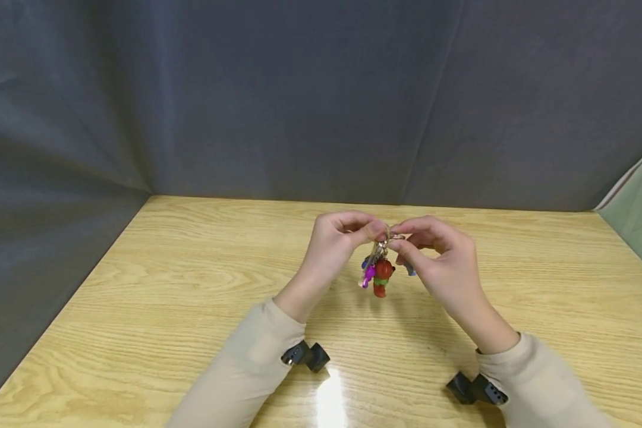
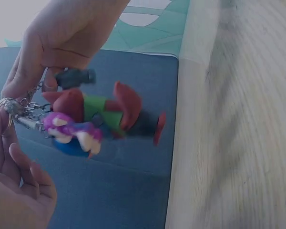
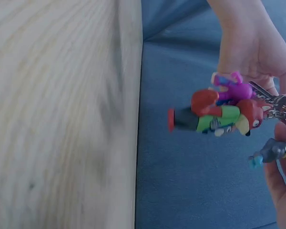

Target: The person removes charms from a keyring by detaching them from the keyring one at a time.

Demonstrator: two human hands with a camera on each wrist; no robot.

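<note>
- Left hand (image 1: 336, 239) and right hand (image 1: 440, 257) each pinch the metal key ring (image 1: 387, 239), held above the bench (image 1: 155, 285).
- Red figure (image 1: 382, 276) and purple figure (image 1: 368, 276) dangle from it.
- The grey charm (image 3: 271, 150) hangs by the right fingers; whether it is on or off the ring is unclear.

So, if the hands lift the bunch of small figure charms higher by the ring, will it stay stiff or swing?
It would probably swing: the figure charms hang loosely on short chains from the key ring, which the left hand and right hand pinch above the table. They look small, so likely light. The charms may knock together and tangle.
</note>
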